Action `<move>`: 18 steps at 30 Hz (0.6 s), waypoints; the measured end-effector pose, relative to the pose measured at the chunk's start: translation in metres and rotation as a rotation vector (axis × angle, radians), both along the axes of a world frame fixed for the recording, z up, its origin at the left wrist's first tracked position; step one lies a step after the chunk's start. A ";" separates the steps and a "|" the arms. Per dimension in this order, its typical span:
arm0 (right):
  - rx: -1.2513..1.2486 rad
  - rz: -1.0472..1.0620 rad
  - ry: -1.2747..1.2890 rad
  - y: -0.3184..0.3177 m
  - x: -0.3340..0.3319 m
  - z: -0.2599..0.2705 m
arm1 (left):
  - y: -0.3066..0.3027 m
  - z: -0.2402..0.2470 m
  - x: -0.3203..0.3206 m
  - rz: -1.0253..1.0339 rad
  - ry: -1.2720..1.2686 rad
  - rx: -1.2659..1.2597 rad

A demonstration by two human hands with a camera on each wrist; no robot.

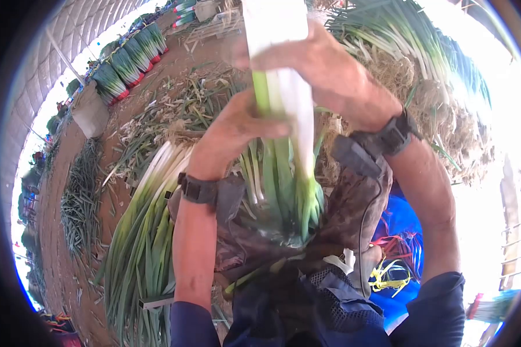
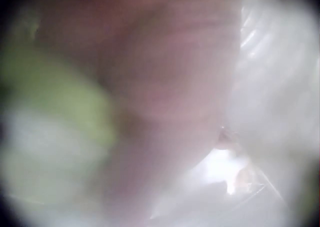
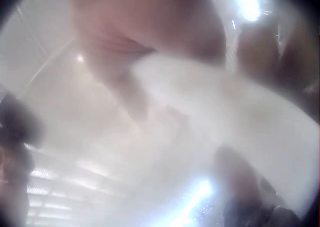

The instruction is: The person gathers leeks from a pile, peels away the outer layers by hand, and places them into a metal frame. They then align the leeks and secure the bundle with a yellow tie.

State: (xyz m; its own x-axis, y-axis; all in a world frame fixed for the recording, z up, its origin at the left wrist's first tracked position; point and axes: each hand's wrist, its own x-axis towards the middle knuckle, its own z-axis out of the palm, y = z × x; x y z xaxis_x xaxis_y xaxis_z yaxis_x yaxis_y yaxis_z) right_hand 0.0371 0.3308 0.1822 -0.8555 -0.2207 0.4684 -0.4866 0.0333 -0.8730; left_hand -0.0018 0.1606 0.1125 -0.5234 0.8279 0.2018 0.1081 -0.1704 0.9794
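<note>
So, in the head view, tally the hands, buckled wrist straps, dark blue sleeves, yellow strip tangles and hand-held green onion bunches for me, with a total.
Hands: 2 (left hand, right hand)
Buckled wrist straps: 2 (left strap, right strap)
Dark blue sleeves: 2 (left sleeve, right sleeve)
Yellow strip tangle: 1
Hand-held green onion bunch: 1
Total: 8

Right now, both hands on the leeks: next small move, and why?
I'd probably ease the held leeks left toward the leek pile. The left hand and right hand both grip them, white ends away from the body, and the pile's white ends point much the same way. Whether they need more peeling, I can't tell.
</note>
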 end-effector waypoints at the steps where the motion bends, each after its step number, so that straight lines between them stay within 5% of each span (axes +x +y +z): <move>1: 0.185 0.075 0.329 0.014 -0.014 -0.004 | 0.000 0.002 0.005 0.048 0.102 0.119; 4: -0.032 0.195 0.208 -0.011 -0.032 0.013 | 0.021 -0.023 0.024 0.407 0.294 0.305; 6: -0.251 0.118 0.104 -0.049 -0.001 0.013 | 0.028 -0.034 0.028 0.776 0.629 0.163; 8: -0.136 -0.047 0.483 -0.064 -0.021 -0.008 | 0.023 -0.035 0.027 0.806 0.478 0.187; 9: -0.191 0.220 0.073 -0.056 0.004 0.017 | 0.020 -0.034 0.024 0.832 0.333 0.218; 10: -0.193 0.226 0.069 -0.061 0.004 0.025 | 0.018 -0.032 0.021 0.838 0.331 0.215; 13: 0.141 -0.153 0.148 -0.080 -0.009 0.044 | 0.008 -0.014 0.004 0.944 0.617 0.213; 18: 0.030 0.048 0.439 -0.074 -0.001 0.080 | -0.029 0.061 -0.025 1.128 1.375 0.197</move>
State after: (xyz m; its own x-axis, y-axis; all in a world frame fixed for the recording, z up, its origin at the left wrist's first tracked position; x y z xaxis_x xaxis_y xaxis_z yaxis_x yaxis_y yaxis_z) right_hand 0.0361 0.2566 0.2625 -0.5648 -0.2746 0.7782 -0.8130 0.0235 -0.5818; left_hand -0.0264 0.1319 0.1735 -0.1505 0.1367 0.9791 0.8828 0.4644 0.0708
